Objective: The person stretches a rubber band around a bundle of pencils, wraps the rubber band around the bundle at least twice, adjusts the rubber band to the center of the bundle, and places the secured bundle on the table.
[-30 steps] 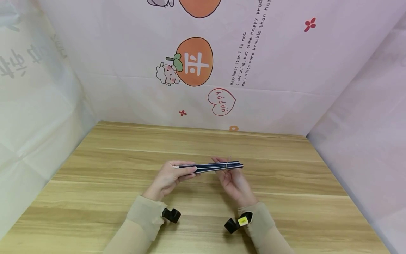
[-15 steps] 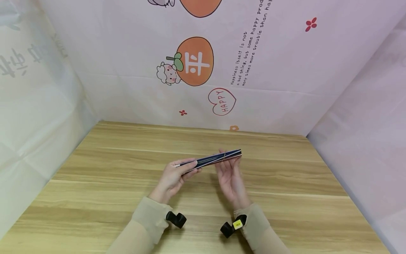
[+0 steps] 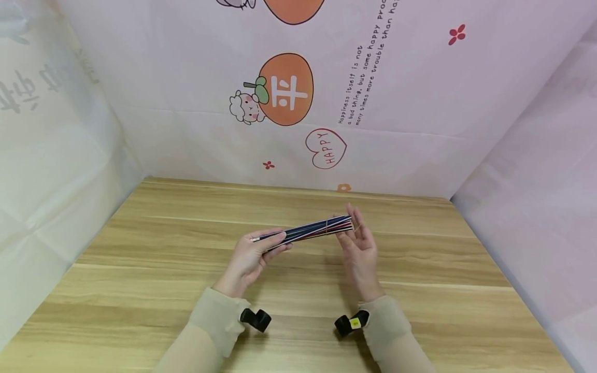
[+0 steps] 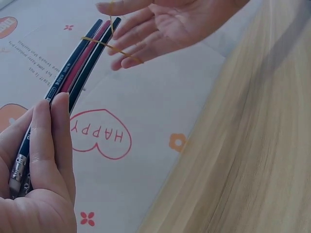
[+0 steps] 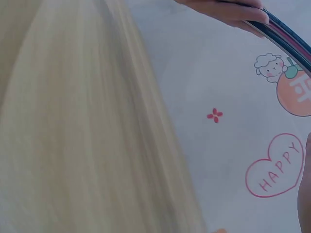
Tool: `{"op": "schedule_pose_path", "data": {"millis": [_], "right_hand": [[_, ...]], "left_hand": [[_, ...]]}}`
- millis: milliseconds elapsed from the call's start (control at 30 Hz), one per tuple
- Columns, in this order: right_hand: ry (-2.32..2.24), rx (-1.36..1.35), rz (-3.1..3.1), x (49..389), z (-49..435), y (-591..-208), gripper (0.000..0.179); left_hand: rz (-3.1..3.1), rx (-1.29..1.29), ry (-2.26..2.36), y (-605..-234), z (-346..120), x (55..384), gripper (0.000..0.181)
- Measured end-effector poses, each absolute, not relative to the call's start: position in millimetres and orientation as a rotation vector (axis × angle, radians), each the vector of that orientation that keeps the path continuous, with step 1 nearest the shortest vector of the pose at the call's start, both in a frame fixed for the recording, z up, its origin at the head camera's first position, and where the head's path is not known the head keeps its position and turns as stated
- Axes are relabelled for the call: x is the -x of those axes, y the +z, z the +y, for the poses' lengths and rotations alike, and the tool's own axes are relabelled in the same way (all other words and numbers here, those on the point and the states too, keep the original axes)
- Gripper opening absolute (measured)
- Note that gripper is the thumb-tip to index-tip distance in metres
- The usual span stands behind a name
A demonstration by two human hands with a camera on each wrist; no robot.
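A bundle of several pencils (image 3: 310, 229), dark and red, slants up to the right above the table. My left hand (image 3: 245, 261) grips its eraser end between thumb and fingers; metal ferrules (image 4: 18, 167) show there in the left wrist view. My right hand (image 3: 363, 259) is at the bundle's far end, its fingers spread and mostly straight. A thin yellow rubber band (image 4: 112, 47) crosses the pencils near that end and stretches out to the right thumb and fingers. How it loops behind the hand is hidden. In the right wrist view, only a sliver of the right hand shows at the edge.
The wood-grain table (image 3: 186, 207) lies beneath both hands. A white printed cloth (image 3: 396, 155) hangs behind it, and more cloth encloses the left and right sides. Each wrist wears a black camera mount (image 3: 255, 319).
The right hand has moved from under the bundle to its right end, with fingers now spread and the band drawn outward. The bundle's right end has risen. The left hand keeps its grip.
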State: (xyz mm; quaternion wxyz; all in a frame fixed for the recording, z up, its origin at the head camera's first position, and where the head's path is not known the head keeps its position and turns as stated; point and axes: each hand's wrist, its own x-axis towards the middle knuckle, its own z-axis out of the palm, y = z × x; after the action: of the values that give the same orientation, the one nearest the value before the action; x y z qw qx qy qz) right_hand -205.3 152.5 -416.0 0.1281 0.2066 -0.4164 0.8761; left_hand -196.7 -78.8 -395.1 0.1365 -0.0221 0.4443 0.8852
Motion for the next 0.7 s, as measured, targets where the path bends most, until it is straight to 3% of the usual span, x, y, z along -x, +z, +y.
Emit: {"op": "schedule_pose_path", "data": {"millis": [267, 433, 700], "right_hand": [[2.217, -0.757, -1.596, 204.5, 165.4, -407.9, 0.069], [2.118, -0.755, -1.830, 201.9, 168.9, -400.4, 0.064], [1.992, -0.628, -2.200, 199.7, 174.6, -395.9, 0.046]], "left_hand": [[1.404, 0.036, 2.519, -392.5, -77.5, 195.5, 0.026], [1.564, -0.008, 2.413, -390.7, -79.9, 195.8, 0.039], [1.777, -0.113, 2.234, -389.5, -82.7, 195.6, 0.039]]}}
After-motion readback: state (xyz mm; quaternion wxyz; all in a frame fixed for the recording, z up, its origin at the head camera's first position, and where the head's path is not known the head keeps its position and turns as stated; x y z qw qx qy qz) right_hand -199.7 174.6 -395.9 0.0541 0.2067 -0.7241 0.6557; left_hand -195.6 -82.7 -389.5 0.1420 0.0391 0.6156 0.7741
